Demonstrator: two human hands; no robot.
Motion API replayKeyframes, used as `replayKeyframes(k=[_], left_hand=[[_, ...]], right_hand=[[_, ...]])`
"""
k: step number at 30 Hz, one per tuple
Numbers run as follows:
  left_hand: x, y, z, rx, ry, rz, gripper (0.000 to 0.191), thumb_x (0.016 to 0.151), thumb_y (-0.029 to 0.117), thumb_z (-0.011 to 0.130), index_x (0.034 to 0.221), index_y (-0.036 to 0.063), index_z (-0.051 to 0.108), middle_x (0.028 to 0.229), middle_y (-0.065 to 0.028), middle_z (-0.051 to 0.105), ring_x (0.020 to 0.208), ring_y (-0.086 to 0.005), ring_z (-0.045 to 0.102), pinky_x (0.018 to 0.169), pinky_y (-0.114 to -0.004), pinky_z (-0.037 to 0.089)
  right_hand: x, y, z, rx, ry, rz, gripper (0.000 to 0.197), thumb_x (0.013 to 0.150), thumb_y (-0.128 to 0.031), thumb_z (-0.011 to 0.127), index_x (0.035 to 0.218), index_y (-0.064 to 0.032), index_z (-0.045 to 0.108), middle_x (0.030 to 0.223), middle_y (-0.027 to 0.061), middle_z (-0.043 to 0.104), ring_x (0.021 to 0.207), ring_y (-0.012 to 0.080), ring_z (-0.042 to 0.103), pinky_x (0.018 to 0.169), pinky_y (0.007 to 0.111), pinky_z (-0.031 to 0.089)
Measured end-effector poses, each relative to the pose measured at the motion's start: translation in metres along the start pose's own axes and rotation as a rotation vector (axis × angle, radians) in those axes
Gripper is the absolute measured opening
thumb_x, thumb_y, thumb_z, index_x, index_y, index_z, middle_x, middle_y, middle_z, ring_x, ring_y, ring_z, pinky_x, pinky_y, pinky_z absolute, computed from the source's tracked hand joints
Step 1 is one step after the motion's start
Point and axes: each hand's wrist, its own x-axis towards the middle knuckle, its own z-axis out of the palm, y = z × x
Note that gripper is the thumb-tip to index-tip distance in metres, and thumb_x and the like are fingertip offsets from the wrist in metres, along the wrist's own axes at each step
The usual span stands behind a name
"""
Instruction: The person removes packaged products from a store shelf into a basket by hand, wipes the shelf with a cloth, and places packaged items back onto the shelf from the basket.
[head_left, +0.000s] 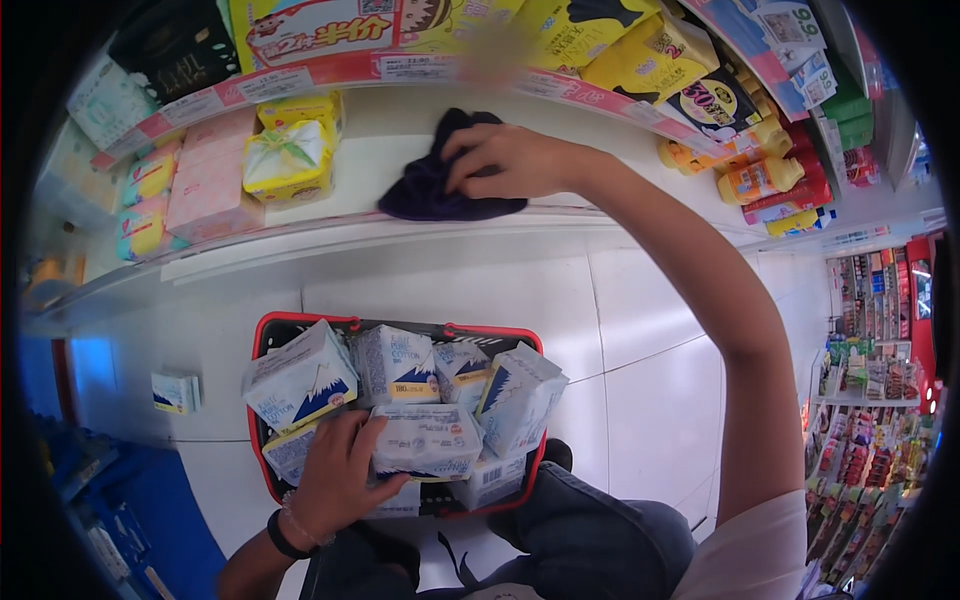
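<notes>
My right hand (499, 157) presses a dark purple cloth (420, 187) onto a white store shelf (367, 157), near its front edge. The cloth is bunched under the curled fingers. Below, a black shopping basket with a red rim (397, 324) stands on the floor, filled with several white-and-blue soft packs (394, 367). My left hand (341, 465), wearing a black wristband (283, 536), spreads thumb and forefinger around the left end of one pack (427, 442) lying on top. The other fingers of that hand rest over a neighbouring pack at the left.
Yellow tissue packs (289, 165) and pink boxes (214, 180) stand left on the shelf; orange bottles (757, 180) stand right. Above runs a shelf with a pink price strip (337, 75). A small pack (175, 392) sits on the tiled floor, near blue crates (142, 510).
</notes>
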Motion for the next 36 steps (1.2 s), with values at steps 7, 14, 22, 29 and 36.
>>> replayKeyframes(k=[7,14,22,29,36], left_hand=[[0.001,-0.001,0.004,0.008,-0.040,-0.035,0.071,0.070,0.033,0.080,0.125,0.0015,0.047,0.118,-0.0189,0.045,0.105,-0.0357,0.047,0.089,-0.046,0.041],[0.000,-0.007,0.009,0.042,-0.068,-0.048,0.077,0.067,0.035,0.081,0.127,0.0014,0.045,0.120,-0.0198,0.043,0.108,-0.0374,0.045,0.089,-0.048,0.041],[-0.004,-0.007,0.011,0.054,-0.053,-0.074,0.077,0.067,0.033,0.080,0.127,0.0009,0.044,0.120,-0.0195,0.042,0.108,-0.0379,0.044,0.089,-0.049,0.040],[-0.005,-0.009,0.011,0.051,-0.112,-0.137,0.080,0.067,0.034,0.079,0.130,0.0045,0.041,0.122,-0.0205,0.041,0.111,-0.0391,0.043,0.092,-0.051,0.038],[-0.004,-0.005,0.014,0.076,-0.040,-0.048,0.079,0.068,0.036,0.078,0.129,0.0005,0.042,0.120,-0.0215,0.042,0.105,-0.0391,0.044,0.087,-0.051,0.039]], right_hand=[[-0.113,0.066,-0.043,0.048,-0.363,0.488,0.020,0.073,-0.009,0.061,0.088,-0.0059,0.073,0.114,0.0075,0.057,0.094,0.0263,0.060,0.082,0.033,0.047],[-0.194,0.125,-0.038,-0.080,-0.375,0.703,0.028,0.072,-0.011,0.057,0.093,-0.0106,0.074,0.101,0.0116,0.065,0.094,0.0300,0.062,0.082,0.035,0.049],[-0.249,0.094,-0.055,-0.498,-0.547,1.131,0.029,0.081,-0.018,0.054,0.096,0.0018,0.069,0.096,0.0201,0.069,0.089,0.0340,0.066,0.076,0.040,0.052],[-0.431,0.061,-0.053,0.090,-0.425,1.115,0.023,0.079,-0.014,0.056,0.089,0.0019,0.069,0.082,0.0115,0.068,0.069,0.0211,0.063,0.070,0.031,0.050],[-0.369,-0.041,-0.023,0.888,1.370,0.827,0.024,0.093,-0.008,0.047,0.109,0.0020,0.061,0.098,0.0076,0.065,0.090,0.0141,0.063,0.084,0.025,0.050]])
